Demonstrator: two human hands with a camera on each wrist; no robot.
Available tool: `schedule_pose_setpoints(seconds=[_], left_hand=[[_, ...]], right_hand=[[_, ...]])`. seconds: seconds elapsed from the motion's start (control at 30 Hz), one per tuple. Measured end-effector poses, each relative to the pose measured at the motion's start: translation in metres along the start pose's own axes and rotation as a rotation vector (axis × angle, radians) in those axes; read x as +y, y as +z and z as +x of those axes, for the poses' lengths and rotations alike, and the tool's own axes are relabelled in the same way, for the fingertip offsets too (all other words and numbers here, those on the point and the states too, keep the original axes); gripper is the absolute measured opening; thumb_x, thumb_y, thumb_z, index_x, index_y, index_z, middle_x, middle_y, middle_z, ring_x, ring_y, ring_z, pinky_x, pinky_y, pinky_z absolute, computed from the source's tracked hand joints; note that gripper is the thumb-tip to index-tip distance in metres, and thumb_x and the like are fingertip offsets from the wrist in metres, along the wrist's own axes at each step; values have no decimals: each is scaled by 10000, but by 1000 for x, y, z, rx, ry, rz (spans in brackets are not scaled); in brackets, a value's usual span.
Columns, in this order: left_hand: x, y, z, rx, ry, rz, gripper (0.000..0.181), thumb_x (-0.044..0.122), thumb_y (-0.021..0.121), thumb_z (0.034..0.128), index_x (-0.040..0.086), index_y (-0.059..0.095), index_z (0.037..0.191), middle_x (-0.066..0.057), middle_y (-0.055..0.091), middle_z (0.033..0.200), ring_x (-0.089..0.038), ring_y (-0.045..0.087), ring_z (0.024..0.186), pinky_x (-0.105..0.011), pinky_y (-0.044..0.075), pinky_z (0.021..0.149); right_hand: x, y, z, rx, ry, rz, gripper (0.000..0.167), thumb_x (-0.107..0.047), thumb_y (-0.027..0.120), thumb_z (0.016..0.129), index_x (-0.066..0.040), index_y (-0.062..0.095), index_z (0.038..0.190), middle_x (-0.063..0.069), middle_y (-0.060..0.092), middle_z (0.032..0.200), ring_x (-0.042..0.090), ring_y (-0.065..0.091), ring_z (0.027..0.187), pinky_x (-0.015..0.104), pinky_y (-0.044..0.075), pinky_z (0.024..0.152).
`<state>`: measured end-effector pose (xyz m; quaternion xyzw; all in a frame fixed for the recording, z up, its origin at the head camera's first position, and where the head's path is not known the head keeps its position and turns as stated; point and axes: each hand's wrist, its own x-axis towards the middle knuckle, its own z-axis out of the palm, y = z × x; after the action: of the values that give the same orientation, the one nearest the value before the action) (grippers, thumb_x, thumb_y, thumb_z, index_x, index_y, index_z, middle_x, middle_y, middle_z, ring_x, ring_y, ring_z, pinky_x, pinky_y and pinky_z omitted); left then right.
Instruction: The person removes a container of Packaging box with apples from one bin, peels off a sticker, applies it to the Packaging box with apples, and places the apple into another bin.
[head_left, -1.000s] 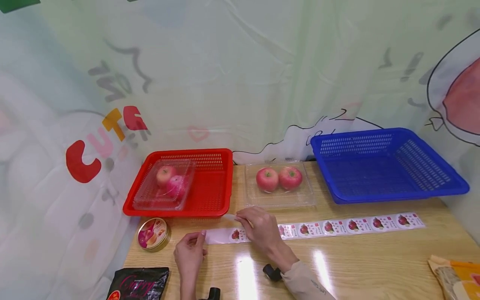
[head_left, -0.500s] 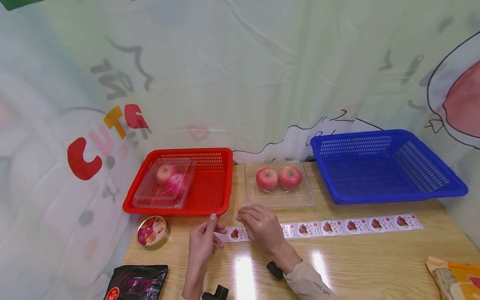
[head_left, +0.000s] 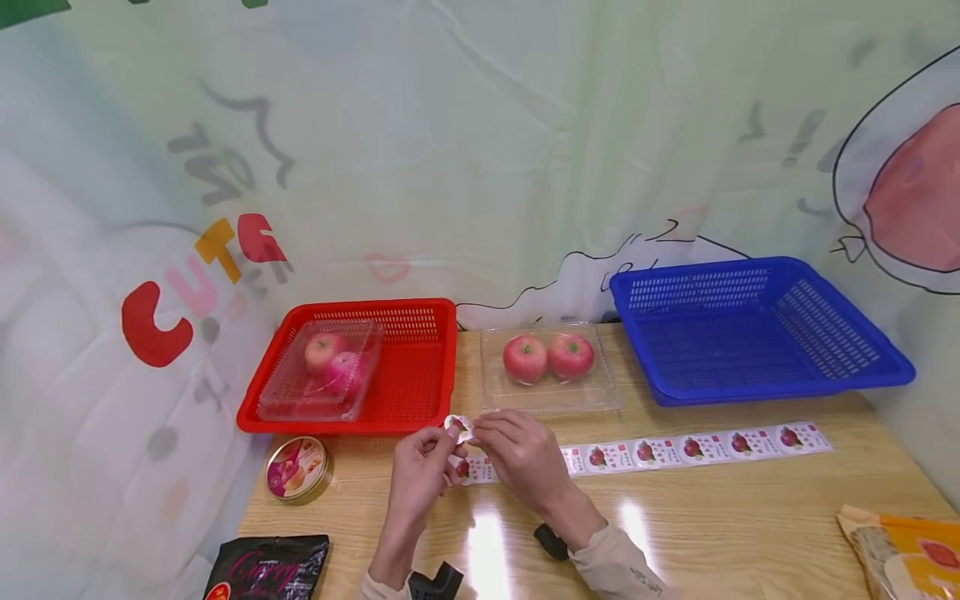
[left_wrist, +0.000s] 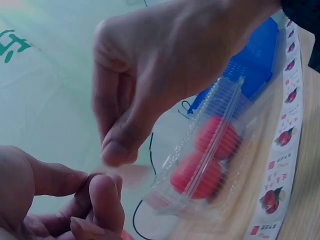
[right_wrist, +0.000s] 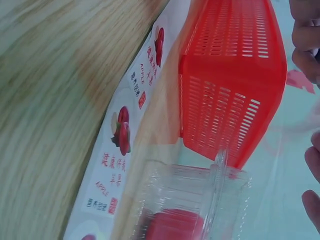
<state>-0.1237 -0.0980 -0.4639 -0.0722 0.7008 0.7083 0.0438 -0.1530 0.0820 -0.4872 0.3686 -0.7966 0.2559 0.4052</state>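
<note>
A peeled apple sticker (head_left: 457, 427) is held up between both hands, over the left part of the label strip (head_left: 690, 450). My left hand (head_left: 420, 468) pinches its left side between thumb and forefinger. With its fingertips, my right hand (head_left: 522, 457) pinches the right edge. The left wrist view shows the two hands' fingertips almost meeting at the blurred sticker. Behind the hands stands a lidded clear plastic box (head_left: 551, 398) with two red apples (head_left: 525, 360) inside. The right hand covers part of the strip.
A red basket (head_left: 416, 367) at the left holds another clear box (head_left: 318, 379) of apples. At the right sits a blue basket (head_left: 757, 342). Nearby are a round tin (head_left: 297, 468), a black packet (head_left: 268, 567) and a yellow packet (head_left: 903, 550). A printed curtain (head_left: 480, 150) hangs behind.
My left hand has left the strip's left end and moved right and slightly up to the right hand. It now grips the sticker too. The right hand has barely moved.
</note>
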Motion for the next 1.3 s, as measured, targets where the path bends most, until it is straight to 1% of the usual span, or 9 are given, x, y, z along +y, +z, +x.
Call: schedule_pose_setpoints(seconds=[0.07, 0.17, 0.27, 0.47, 0.6, 0.8, 1.03, 1.17, 1.3], left_hand=[[1, -2, 1, -23, 17, -3, 287, 172, 716, 1021, -109, 675, 976, -99, 722, 782, -124, 576, 472, -168, 378, 419], [3, -5, 4, -58, 36, 10, 309, 168, 725, 1017, -134, 669, 984, -158, 725, 805, -143, 583, 481, -173, 390, 430], [7, -7, 4, -81, 52, 34, 331, 182, 737, 1012, -144, 680, 996, -163, 725, 805, -165, 582, 489, -177, 399, 438], [15, -9, 8, -124, 47, 55, 294, 184, 762, 991, -102, 704, 953, -117, 712, 779, -170, 576, 494, -178, 392, 440], [18, -7, 12, -159, 38, 76, 295, 186, 769, 986, -97, 700, 939, -107, 708, 765, -170, 579, 490, -180, 383, 434], [19, -7, 17, -201, 35, 134, 282, 197, 771, 985, -74, 708, 933, -174, 722, 786, -160, 583, 471, -193, 380, 429], [20, -2, 26, -237, 50, 209, 313, 240, 732, 1017, -73, 736, 1019, -161, 744, 831, -129, 567, 481, -186, 414, 446], [26, 6, 34, -251, 80, 271, 263, 190, 683, 1046, -63, 739, 996, -100, 743, 801, -127, 566, 482, -187, 409, 439], [32, 16, 46, -238, 145, 376, 235, 161, 676, 1046, -27, 754, 930, -79, 736, 766, -154, 582, 468, -205, 417, 448]], right_hand=[[2, -1, -2, 10, 53, 35, 143, -129, 856, 885, -33, 821, 984, 83, 822, 984, 225, 789, 913, 384, 652, 828], [4, -5, -4, 8, 193, 120, 225, -116, 877, 853, -23, 814, 1049, 103, 821, 1045, 246, 798, 957, 396, 652, 837], [8, -10, -5, -29, 419, 254, 256, -110, 855, 885, -26, 805, 1121, 106, 818, 1087, 243, 800, 963, 379, 655, 834], [16, -19, -3, -197, 995, 692, 294, -233, 704, 1040, -36, 769, 1248, 129, 802, 1136, 203, 770, 950, 326, 641, 833], [21, -24, -1, -258, 1179, 865, 331, -231, 651, 1073, 35, 738, 1250, 204, 778, 1113, 164, 724, 918, 350, 634, 843], [24, -33, 3, -256, 1232, 881, 292, -182, 697, 1037, 69, 739, 1182, 179, 782, 1010, 138, 671, 842, 300, 595, 776], [29, -41, 8, -253, 1209, 758, 238, -204, 728, 1016, 25, 778, 1059, 97, 771, 882, 151, 621, 760, 231, 495, 653], [36, -46, 11, -228, 1182, 687, 210, -203, 738, 1010, 0, 794, 1004, 99, 771, 860, 160, 639, 768, 220, 468, 638], [46, -50, 13, -211, 1155, 638, 206, -203, 750, 1002, -3, 797, 982, 145, 775, 873, 181, 656, 786, 223, 461, 638]])
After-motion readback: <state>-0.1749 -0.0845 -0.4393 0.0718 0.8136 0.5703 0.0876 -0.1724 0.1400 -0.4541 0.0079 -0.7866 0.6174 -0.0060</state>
